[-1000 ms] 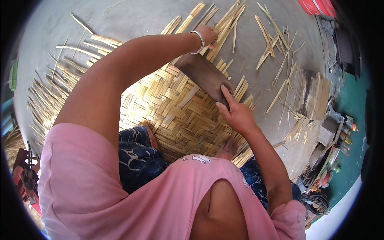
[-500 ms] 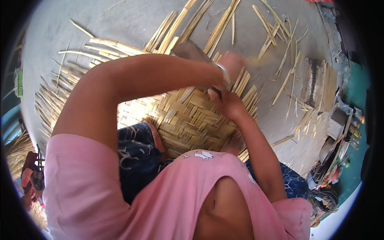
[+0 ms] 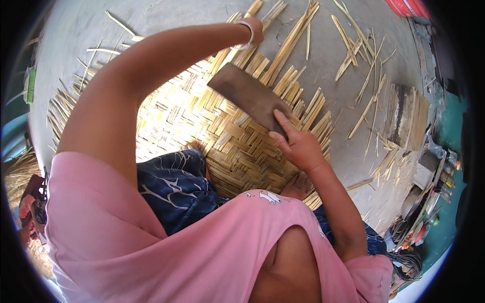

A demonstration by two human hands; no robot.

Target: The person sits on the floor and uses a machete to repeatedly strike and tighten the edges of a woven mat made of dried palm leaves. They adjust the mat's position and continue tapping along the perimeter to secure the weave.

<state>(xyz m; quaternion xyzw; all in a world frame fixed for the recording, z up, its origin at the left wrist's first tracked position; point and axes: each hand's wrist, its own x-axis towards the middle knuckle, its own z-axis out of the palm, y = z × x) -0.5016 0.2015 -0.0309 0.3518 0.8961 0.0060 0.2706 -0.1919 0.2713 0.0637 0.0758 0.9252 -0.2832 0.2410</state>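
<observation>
Two hands at work: both on one flat dark blade (image 3: 251,96), over a half-woven mat.
Floor (image 3: 166,17): grey concrete, largest surface in view, littered with loose bamboo strips (image 3: 361,83) to the upper right.
Mat (image 3: 202,126): woven of pale bamboo slats in a herringbone pattern, spread across the floor below the knees, unwoven ends fanning out along its far and left edges.
Stacked slats (image 3: 406,116): a flat pile at the right, well apart from the mat.
Clutter (image 3: 429,202): small tools and bottles along the right rim, too small to tell apart.
Blade: broad, rectangular, lying slantwise on the far part of the mat, just where woven part meets loose ends.
Left hand (image 3: 255,28): reached across to the far end of the blade, bangle (image 3: 244,35) on the wrist; closed, seemingly about a handle, though the fingers hide behind the wrist, so grip not plainly seen.
Right hand (image 3: 298,144): open and flat, fingertips (image 3: 279,117) pressed on the near end of the blade, clasping nothing.
Step in hand, by judgement: tamping or tightening the weave with the blade at the mat's working edge.
Next move, by judgement: calls for a firm hold at the handle, steady downward press from the fingertips, blade kept square to the slats and fingers clear of the edge.
</observation>
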